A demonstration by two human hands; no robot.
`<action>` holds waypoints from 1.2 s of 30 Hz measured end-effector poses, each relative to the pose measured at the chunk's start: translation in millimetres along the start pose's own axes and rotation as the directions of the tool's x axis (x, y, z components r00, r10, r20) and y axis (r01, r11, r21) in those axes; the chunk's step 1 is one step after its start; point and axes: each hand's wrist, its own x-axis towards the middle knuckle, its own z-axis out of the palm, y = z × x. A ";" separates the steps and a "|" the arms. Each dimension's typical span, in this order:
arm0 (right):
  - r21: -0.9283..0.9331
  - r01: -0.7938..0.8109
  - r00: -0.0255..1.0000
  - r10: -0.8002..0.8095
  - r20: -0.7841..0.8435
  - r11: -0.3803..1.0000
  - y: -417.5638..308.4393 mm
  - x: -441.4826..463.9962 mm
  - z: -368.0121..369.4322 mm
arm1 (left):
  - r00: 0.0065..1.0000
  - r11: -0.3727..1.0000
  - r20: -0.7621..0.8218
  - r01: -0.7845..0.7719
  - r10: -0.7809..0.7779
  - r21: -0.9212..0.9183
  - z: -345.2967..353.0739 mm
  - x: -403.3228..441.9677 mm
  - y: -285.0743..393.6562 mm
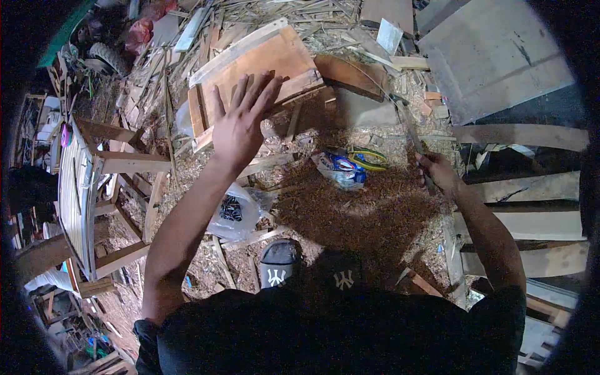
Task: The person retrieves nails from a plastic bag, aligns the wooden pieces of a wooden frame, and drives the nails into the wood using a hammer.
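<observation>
My left hand (240, 122) has its fingers spread over the near edge of a shallow wooden piece (269, 59) with a reddish-brown panel and paler edge strips. Whether the palm presses on it cannot be made out. My right hand (439, 172) is closed around the handle of what looks like a hammer (410, 128), its dark head pointing away from me. Between my hands, on the sawdust, lie yellow-handled pliers (373, 164) beside a blue and white packet (340, 172). A clear plastic bag (240, 215) with dark nail-like pieces sits below my left forearm.
A slatted wooden frame (94, 187) stands on the left. Several curved boards (525, 190) line the right, below a large grey panel (500, 56). Wood scraps (312, 25) litter the far ground. A brown board (350, 76) lies behind the wooden piece. My sandals (280, 259) are below.
</observation>
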 end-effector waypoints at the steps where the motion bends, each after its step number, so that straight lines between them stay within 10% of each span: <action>1: -0.001 0.001 1.000 -0.001 0.002 1.000 -3.5 -1.3 0.7 | 0.999 1.000 -0.046 -0.009 0.007 -0.028 -0.4 0.9 -2.2; 36: 0.228 -0.074 0.995 0.056 0.086 0.971 -9.7 -8.2 7.4 | 0.994 0.996 0.092 -0.067 0.062 0.056 19.2 5.4 4.2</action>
